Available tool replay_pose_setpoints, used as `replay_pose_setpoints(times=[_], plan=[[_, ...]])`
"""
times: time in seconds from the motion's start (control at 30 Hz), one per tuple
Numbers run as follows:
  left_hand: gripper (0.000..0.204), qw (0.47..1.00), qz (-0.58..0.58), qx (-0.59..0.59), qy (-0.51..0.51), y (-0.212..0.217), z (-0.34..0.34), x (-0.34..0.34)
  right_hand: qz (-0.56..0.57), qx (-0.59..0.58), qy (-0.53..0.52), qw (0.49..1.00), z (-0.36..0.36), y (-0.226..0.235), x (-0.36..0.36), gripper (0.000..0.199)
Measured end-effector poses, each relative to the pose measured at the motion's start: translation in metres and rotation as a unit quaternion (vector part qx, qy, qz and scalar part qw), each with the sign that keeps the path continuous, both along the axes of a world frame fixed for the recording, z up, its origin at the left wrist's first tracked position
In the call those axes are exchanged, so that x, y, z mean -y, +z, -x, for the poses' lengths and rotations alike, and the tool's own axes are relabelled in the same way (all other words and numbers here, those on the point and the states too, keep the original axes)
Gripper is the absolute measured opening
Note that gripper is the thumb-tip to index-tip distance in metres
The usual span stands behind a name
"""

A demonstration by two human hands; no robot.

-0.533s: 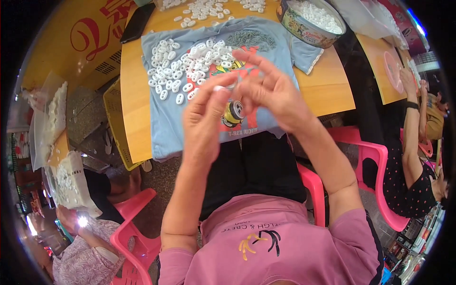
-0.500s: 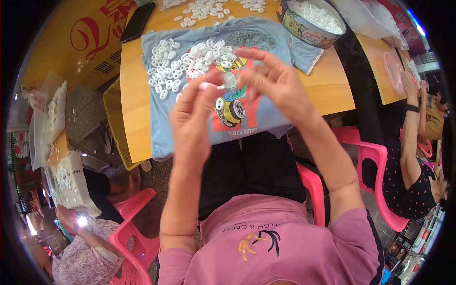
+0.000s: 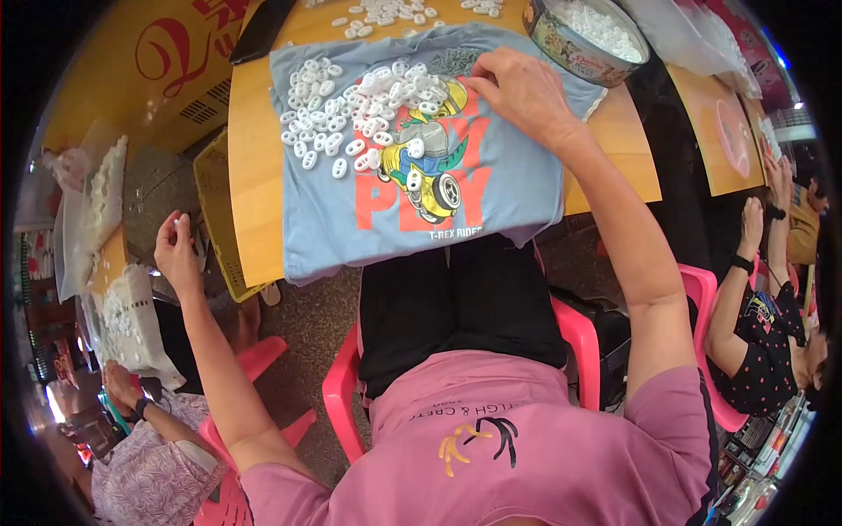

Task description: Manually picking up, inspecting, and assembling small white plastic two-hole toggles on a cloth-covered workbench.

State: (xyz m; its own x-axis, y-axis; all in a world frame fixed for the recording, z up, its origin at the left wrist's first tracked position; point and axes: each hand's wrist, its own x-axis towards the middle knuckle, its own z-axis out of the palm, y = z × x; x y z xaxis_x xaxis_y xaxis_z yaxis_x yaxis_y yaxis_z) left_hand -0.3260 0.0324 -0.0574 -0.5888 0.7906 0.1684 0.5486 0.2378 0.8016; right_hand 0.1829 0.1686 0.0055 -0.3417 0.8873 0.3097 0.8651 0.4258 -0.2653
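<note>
My left hand (image 3: 180, 259) is raised off the table's left side, its fingertips pinched on a small white piece (image 3: 177, 223) that is mostly hidden. On the table, my right hand (image 3: 528, 98) has bent fingers, thumb and forefinger drawn close together at the edge of a pile of small grey-green pieces (image 3: 458, 61). What they hold, if anything, is hidden. Many white oval plastic pieces with two holes (image 3: 333, 121) lie heaped on a light blue printed cloth (image 3: 320, 223) that looks like a T-shirt. A few sit apart on its picture.
A round tin (image 3: 579, 57) full of white pieces stands at the back right of the wooden table (image 3: 250, 175). More ovals and a black phone-like object (image 3: 263, 31) lie at the far edge. A yellow crate (image 3: 210, 202) stands to the left. Other people work at both sides.
My hands were together above the cloth with a white piece. The left has swung out and down to the left; the right has moved toward the grey-green pile.
</note>
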Motion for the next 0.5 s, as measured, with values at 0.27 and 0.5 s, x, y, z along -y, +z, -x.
replay_pose_setpoints(times=[0.27, 0.5], plan=[[0.061, 0.963, 0.053, -0.264, 0.017, -0.042, 0.032, -0.007, 0.063, 0.041, 0.032, 0.997, 0.008, 0.011, -0.015, 0.022], [0.029, 0.974, -0.139, -0.109, -0.142, 0.071, -0.163, -0.023, -0.012, 0.059, 0.105, 0.993, 0.001, 0.011, -0.005, 0.023]])
